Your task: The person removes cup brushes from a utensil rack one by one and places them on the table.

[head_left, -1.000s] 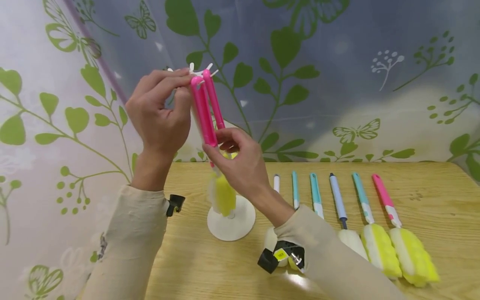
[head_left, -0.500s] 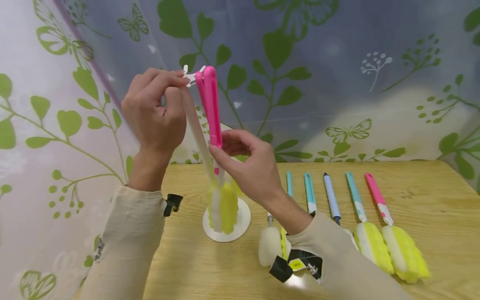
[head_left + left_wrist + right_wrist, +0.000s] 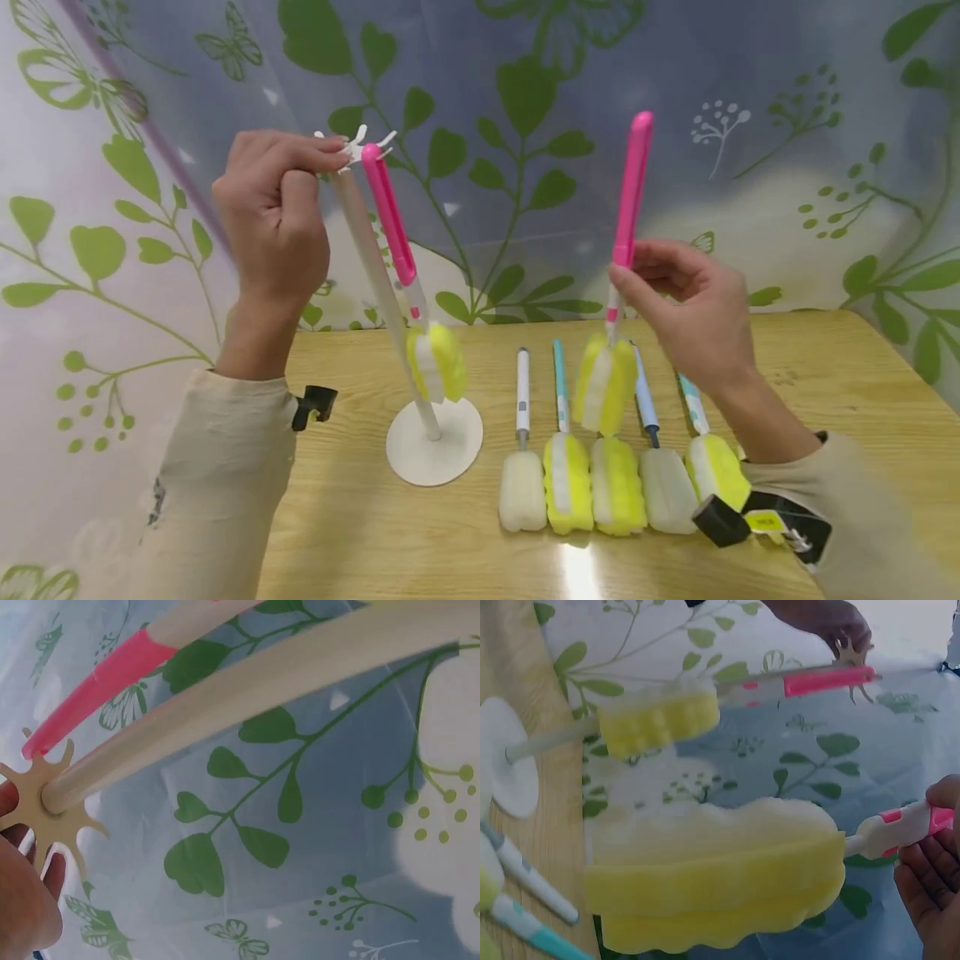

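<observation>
My left hand [image 3: 273, 196] pinches the hooked top [image 3: 352, 154] of a white stand [image 3: 367, 242]. A pink-handled sponge bottle brush [image 3: 390, 221] hangs from one of its hooks, yellow-and-white head down. Well to the right, my right hand [image 3: 693, 312] holds a second pink-handled sponge bottle brush [image 3: 633, 192] upright in the air, handle up, between thumb and fingers low on the handle. The right wrist view shows its sponge head [image 3: 720, 877] up close. In the left wrist view, the pole [image 3: 225, 705] runs from the star-shaped hook plate [image 3: 37, 791].
On the wooden table [image 3: 337, 517] lies a row of several more sponge brushes, among them a white-handled one [image 3: 522, 492] and a blue-handled one [image 3: 667, 492]. My right forearm covers the row's right end. The stand's round base [image 3: 408, 458] sits left of them. A leaf-patterned curtain [image 3: 450, 67] hangs behind.
My right hand has carried its pink brush away from the stand to the right. The other pink brush stays hanging, and my left hand still holds the stand's top.
</observation>
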Available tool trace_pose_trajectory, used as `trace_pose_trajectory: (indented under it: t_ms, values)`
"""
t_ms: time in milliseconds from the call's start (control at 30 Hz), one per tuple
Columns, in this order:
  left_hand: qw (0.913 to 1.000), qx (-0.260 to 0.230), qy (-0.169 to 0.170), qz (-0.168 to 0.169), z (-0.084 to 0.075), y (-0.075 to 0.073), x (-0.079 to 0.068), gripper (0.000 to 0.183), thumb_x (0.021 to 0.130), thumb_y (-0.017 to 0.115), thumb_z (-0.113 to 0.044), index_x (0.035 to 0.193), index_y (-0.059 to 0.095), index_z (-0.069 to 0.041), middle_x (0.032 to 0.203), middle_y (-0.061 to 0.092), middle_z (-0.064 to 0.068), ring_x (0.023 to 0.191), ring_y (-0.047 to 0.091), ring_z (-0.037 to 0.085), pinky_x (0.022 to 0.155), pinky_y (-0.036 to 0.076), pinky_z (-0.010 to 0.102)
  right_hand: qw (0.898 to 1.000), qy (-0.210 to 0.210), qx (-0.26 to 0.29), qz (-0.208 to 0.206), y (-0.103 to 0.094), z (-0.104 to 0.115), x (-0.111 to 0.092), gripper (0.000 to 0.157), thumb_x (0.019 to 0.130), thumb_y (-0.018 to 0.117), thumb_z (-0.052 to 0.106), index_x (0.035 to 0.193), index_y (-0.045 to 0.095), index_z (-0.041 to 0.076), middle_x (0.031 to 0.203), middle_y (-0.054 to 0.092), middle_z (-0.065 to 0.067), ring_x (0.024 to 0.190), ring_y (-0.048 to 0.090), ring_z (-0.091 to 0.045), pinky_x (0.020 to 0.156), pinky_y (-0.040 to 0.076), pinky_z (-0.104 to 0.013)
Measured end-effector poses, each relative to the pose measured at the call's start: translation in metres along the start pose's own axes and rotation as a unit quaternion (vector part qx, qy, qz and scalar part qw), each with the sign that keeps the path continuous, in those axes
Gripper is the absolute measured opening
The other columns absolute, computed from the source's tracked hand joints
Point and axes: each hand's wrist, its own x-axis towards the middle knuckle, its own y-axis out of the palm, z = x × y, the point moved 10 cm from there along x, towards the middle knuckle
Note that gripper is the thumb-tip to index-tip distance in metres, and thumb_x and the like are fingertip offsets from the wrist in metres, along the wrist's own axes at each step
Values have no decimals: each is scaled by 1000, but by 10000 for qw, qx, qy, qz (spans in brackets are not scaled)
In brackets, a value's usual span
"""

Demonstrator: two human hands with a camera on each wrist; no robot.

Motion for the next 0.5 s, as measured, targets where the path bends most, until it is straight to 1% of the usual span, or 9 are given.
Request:
trace_pose_trajectory:
  t_ms: [100, 200, 333, 433, 467, 500]
  values:
    - [9994, 264, 170, 166, -4, -2, 2, 39, 81, 35, -2, 72, 73, 3, 83, 72, 10, 82, 56, 20, 78, 37, 26, 9986, 94, -501, -166, -34, -16, 0, 25, 84, 70, 4, 108, 69, -1, 91, 69, 4, 79, 64, -11, 72, 49, -16]
    - [9968, 626, 366, 324, -7, -2, 2, 39, 81, 36, -4, 73, 74, 1, 85, 73, 6, 78, 57, 30, 74, 36, 28, 9937, 269, -1036, -341, -68, -34, -3, 26, 83, 71, 5, 109, 69, 0, 90, 68, 10, 77, 63, -6, 71, 47, -13]
    - [9912, 1050, 697, 411, -11, -3, 1, 39, 82, 35, -4, 73, 72, 1, 87, 73, 4, 72, 58, 33, 66, 32, 28, 9834, 511, -1638, -586, -110, -56, -10, 28, 83, 72, 8, 110, 68, 3, 88, 64, 18, 76, 61, 1, 71, 44, -8]
    - [9879, 1222, 858, 429, -14, -3, 1, 39, 80, 34, -3, 73, 72, 1, 86, 73, 3, 69, 59, 33, 63, 31, 26, 9748, 811, -1979, -633, -137, -75, -19, 25, 86, 70, 12, 110, 66, 12, 90, 59, 23, 77, 57, 7, 71, 41, -5]
    - [9870, 1269, 890, 432, -14, -3, 2, 39, 80, 34, -3, 73, 73, 0, 86, 73, 3, 68, 59, 33, 62, 30, 26, 9725, 867, -2063, -648, -145, -81, -21, 24, 87, 68, 12, 111, 65, 13, 90, 58, 25, 78, 55, 8, 71, 40, -4]
    - [9862, 1308, 918, 443, -15, -4, 2, 39, 79, 34, -2, 73, 73, 0, 86, 73, 2, 67, 59, 33, 61, 30, 25, 9696, 946, -2157, -666, -152, -86, -24, 22, 88, 67, 14, 109, 64, 17, 89, 56, 26, 78, 54, 9, 70, 38, -4]
